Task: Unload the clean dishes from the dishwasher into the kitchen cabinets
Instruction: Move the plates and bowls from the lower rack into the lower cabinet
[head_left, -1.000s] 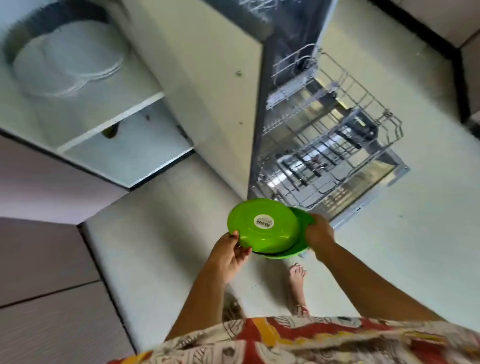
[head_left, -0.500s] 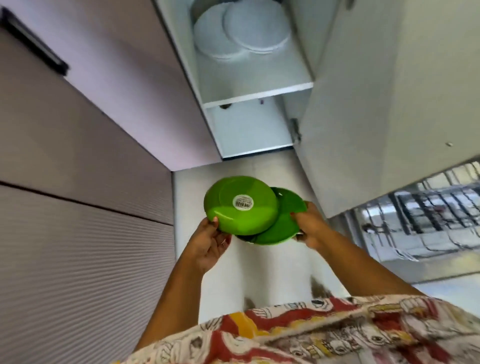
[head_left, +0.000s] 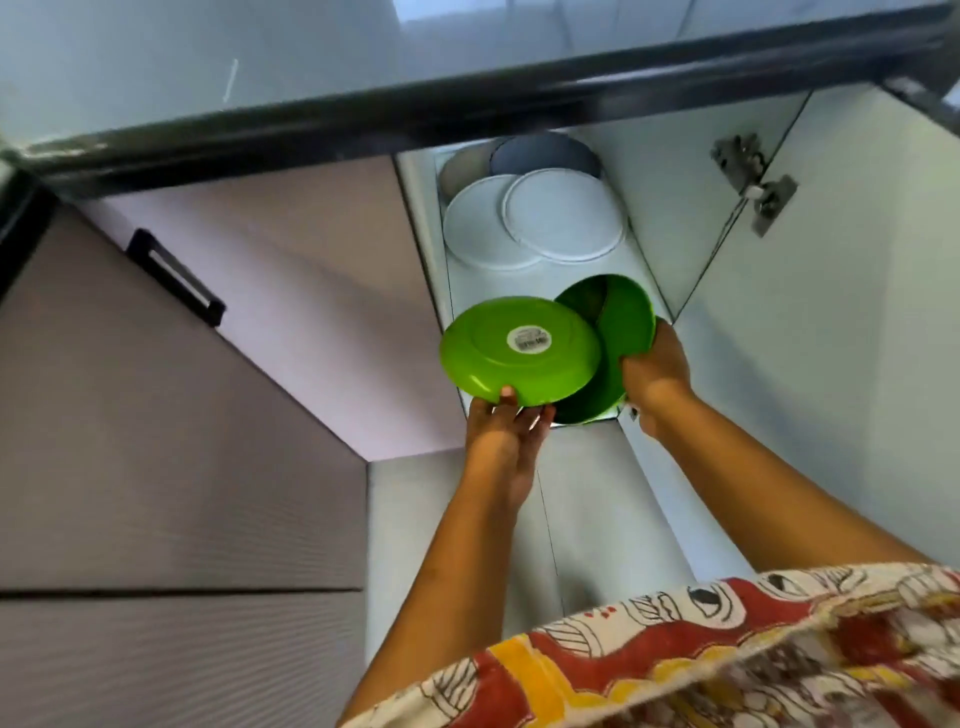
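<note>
Two green plates (head_left: 483, 358) at centre, two white plates (head_left: 563, 213) at twelve o'clock, two darker dishes (head_left: 545, 153) behind those, two hands (head_left: 501, 441), one black handle (head_left: 176, 278) at nine o'clock, one hinge (head_left: 753, 182) at two o'clock.

Glossy green plastic plates (head_left: 519, 358)

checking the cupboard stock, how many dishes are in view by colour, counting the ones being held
green: 2, stickered green plate, other green plate
white: 2, left white plate, right white plate
grey, at the back: 2, left grey dish, right grey dish
total: 6
</note>
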